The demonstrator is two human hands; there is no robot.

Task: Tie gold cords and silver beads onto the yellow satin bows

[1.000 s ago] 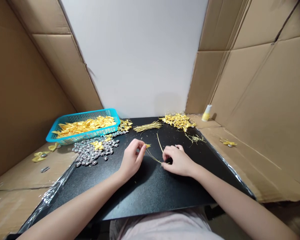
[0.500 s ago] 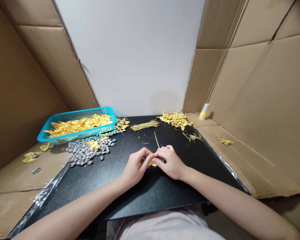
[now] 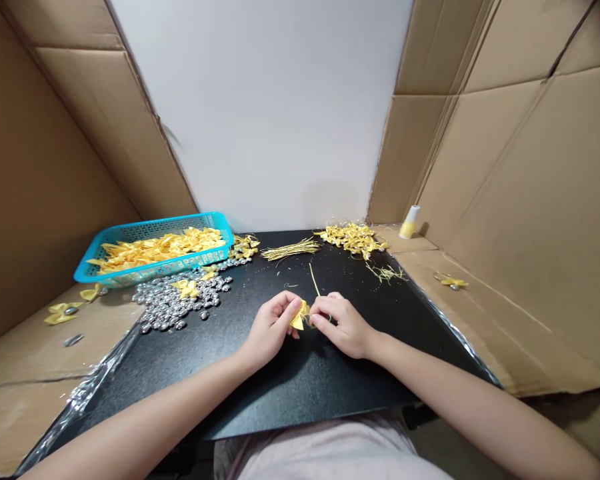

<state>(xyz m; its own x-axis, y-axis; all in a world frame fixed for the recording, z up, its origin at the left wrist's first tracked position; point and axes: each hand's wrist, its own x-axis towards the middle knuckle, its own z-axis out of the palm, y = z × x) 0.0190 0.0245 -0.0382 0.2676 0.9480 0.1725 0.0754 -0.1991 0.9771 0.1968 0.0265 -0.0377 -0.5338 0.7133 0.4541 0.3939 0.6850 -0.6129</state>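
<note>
left hand: bow; right hand: apparently wire; cone: unreadable

The left hand pinches a small yellow fabric bow above a flat black surface — the right hand is close beside it, its thumb and fingers bunched. One thin, straight yellow tie lies just beyond the right hand. Farther back sits a bundle of thin yellow ties, between a turquoise perforated plastic basket of yellow fabric pieces with shiny silver beads before it — and a heap of yellow bows.
</note>
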